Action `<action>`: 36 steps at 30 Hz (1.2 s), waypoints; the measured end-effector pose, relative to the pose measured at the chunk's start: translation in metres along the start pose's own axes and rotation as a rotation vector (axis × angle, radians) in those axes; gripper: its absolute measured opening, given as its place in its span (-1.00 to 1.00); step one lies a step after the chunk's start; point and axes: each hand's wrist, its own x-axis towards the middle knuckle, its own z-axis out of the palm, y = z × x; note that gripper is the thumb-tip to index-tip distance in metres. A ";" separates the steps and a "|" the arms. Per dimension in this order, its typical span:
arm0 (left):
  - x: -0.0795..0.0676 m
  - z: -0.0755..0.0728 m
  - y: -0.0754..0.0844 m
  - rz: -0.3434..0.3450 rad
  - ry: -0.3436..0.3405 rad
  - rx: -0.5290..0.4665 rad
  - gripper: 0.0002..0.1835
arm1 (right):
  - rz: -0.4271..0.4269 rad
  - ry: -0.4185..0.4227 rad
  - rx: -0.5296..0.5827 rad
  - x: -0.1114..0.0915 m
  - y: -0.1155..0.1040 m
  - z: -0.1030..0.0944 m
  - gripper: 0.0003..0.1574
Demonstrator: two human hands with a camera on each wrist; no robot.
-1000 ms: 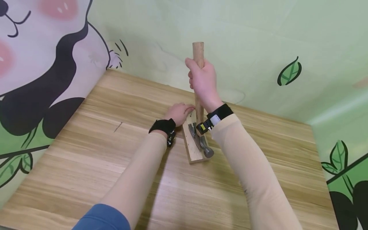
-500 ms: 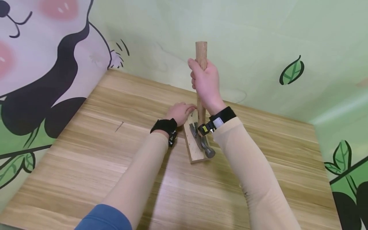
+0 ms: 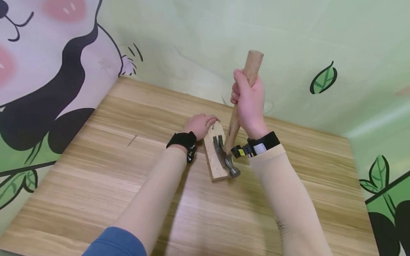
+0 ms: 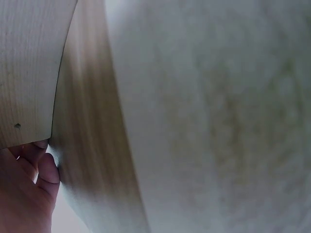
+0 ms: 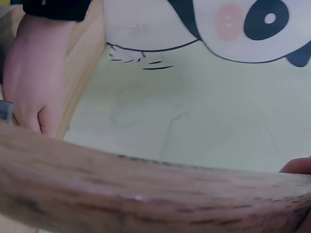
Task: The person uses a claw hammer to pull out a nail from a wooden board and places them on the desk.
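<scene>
In the head view, my right hand (image 3: 251, 101) grips the wooden handle of a claw hammer (image 3: 253, 65), the handle's end pointing up and leaning right. The hammer's steel head lies over a pale wooden block (image 3: 211, 156), its claw toward the far end and its round face past the right edge. My left hand (image 3: 199, 126) holds the block's far end, and the left wrist view shows its curled fingers (image 4: 47, 170) against that end. A small dark mark or nail, too small to tell, shows near the far end. The right wrist view is crossed by the hammer handle (image 5: 160, 194).
The block lies on a wood-grain tabletop (image 3: 105, 177). Behind it stands a pale green wall (image 3: 179, 42) with printed leaves, and on the left a panda print (image 3: 105, 53). A thin dark line (image 3: 132, 140) shows on the table left of my left hand.
My right hand has moved right and slightly down, tilting the hammer handle from nearly upright toward the right. The hammer's head has stayed nearly in place. My left hand and the block have not moved.
</scene>
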 end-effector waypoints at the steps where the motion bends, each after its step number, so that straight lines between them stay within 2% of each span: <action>1: 0.000 0.000 0.000 -0.002 -0.002 -0.003 -0.47 | -0.017 0.008 0.015 -0.004 -0.002 -0.003 -0.69; 5: 0.001 0.002 -0.001 -0.006 -0.003 -0.021 -0.48 | -0.114 0.044 0.090 -0.022 -0.007 -0.016 -0.75; 11: 0.004 0.005 -0.006 -0.016 0.004 0.011 -0.48 | -0.302 0.068 0.194 -0.056 -0.012 -0.031 -0.79; 15: 0.000 0.002 -0.001 -0.010 0.007 0.002 -0.49 | -0.412 0.077 0.249 -0.076 -0.015 -0.036 -0.81; 19: -0.004 -0.002 0.002 -0.012 0.010 -0.002 -0.49 | -0.481 0.099 0.338 -0.089 -0.015 -0.039 -0.78; 25: 0.000 0.001 -0.002 -0.023 0.014 0.002 -0.48 | -0.520 0.127 0.387 -0.096 -0.014 -0.041 -0.74; 36: 0.000 0.002 -0.001 -0.029 0.002 0.001 -0.48 | -0.569 0.099 0.385 -0.098 -0.012 -0.039 -0.70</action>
